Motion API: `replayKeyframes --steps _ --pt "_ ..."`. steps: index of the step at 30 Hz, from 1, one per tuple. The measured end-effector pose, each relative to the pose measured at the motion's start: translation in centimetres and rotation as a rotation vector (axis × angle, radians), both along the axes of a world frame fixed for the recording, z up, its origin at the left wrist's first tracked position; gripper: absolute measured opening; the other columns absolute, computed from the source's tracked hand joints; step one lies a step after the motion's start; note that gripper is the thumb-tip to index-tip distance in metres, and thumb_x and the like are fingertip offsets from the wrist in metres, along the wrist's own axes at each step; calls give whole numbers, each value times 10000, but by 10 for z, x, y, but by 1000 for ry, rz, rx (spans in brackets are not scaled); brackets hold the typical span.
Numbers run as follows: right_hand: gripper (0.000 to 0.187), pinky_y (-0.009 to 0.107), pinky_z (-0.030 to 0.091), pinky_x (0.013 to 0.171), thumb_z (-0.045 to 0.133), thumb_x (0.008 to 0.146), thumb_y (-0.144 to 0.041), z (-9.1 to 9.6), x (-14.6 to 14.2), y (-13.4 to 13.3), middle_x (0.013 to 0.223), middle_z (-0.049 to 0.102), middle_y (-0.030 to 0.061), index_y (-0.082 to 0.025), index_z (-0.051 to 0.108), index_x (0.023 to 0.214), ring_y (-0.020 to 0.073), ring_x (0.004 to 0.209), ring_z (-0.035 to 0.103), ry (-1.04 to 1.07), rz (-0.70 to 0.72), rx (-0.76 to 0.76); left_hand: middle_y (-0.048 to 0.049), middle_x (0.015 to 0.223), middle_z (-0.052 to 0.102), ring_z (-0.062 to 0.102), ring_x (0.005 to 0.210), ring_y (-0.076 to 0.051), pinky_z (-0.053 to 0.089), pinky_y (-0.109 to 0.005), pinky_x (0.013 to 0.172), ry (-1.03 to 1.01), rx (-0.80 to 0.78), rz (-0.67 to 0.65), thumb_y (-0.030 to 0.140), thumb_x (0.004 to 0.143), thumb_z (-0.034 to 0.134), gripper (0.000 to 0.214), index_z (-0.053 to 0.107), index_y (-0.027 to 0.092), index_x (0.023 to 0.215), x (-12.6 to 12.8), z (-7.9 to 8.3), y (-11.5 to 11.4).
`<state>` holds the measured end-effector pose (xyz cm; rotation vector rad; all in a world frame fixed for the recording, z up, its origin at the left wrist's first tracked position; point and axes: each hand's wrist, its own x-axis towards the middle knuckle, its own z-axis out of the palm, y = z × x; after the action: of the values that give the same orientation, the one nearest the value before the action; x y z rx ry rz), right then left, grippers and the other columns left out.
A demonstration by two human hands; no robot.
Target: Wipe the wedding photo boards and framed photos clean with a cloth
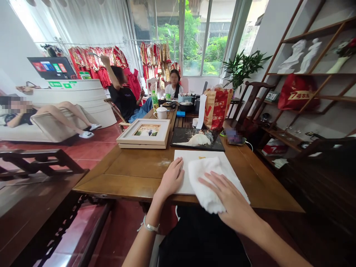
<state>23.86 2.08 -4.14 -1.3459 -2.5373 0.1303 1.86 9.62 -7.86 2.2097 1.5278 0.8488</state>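
Note:
A flat white panel [182, 184] lies on the wooden table in front of me, with a small gold-coloured mark [201, 158] near its far edge. Along the panel's left edge rests my left hand [172, 177], fingers stretched out and steadying it. My right hand [222, 187] holds a bunched white cloth [204, 170] pressed onto the panel, its fingers lying over the top. Part of the cloth hangs at the table's near edge. Just beyond the panel is a dark picture panel [178, 137] showing a white gown.
White-framed pictures [143, 133] are stacked at the left. Farther back stand a lidded white cup [160, 112], a green bottle [154, 101] and a red-and-tan paper bag [218, 107]. A phone [235, 138] with a cable lies at right. Several people sit beyond.

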Motion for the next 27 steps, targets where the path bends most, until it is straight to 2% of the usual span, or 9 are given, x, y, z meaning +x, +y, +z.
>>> replayKeyframes --steps 3,6,9,12,15,18,21,24,27 --pt "799 455 226 1091 434 609 -52 2 2 43 1432 387 61 -219 368 1387 237 1334 270 12 -107 10 -121 1429 398 313 1353 -226 284 -412 1120 7 1 -7 196 877 377 443 456 116 1305 0 0 0" --pt "696 491 228 1075 444 683 -92 5 -6 88 1437 376 106 -165 392 1374 276 1338 259 -64 -193 -2 -103 1424 411 328 1346 -225 296 -418 1113 -7 20 -13 199 875 396 437 461 155 1305 -2 -2 0" --pt "666 550 182 1068 458 694 -113 7 -24 109 1457 340 120 -127 410 1359 312 1355 203 -113 -198 -12 -90 1413 429 339 1340 -220 304 -416 1110 -24 42 -18 208 887 387 421 470 174 1298 -3 -4 2" --pt "680 569 88 1083 458 675 -102 5 -44 95 1448 349 143 -60 400 1351 306 1354 204 -155 -101 45 -92 1404 442 355 1332 -206 298 -409 1114 -38 40 -25 207 908 336 415 474 167 1297 -4 -5 3" --pt "693 558 105 1086 446 671 -88 1 -57 54 1420 381 187 -21 382 1358 328 1322 271 -196 -28 107 -95 1401 446 362 1329 -201 310 -396 1107 -55 24 -43 217 913 325 415 477 166 1296 -4 -4 4" --pt "753 534 148 1089 479 637 -101 1 -58 8 1428 370 183 -66 366 1381 348 1325 261 -183 22 103 -99 1404 442 361 1330 -203 313 -402 1104 -62 24 -30 232 918 321 410 481 164 1289 -3 -3 4" --pt "804 490 137 1110 488 599 -110 3 -50 -17 1444 357 147 -102 357 1392 316 1343 237 -143 102 57 -116 1409 431 353 1334 -207 305 -405 1107 -49 26 -11 219 919 306 416 479 134 1287 -2 -3 3" --pt "780 467 137 1116 456 589 -102 8 -40 -8 1422 408 101 -120 403 1367 263 1331 281 -86 83 -9 -108 1404 439 357 1331 -206 300 -410 1111 -49 42 -12 212 913 318 412 477 145 1287 -2 -6 4" --pt "701 463 163 1107 436 627 -107 12 -36 29 1382 461 107 -103 450 1328 247 1307 329 -19 -4 -61 -100 1404 439 358 1331 -208 303 -415 1109 -48 47 -15 204 905 333 410 475 163 1287 -4 -8 4"
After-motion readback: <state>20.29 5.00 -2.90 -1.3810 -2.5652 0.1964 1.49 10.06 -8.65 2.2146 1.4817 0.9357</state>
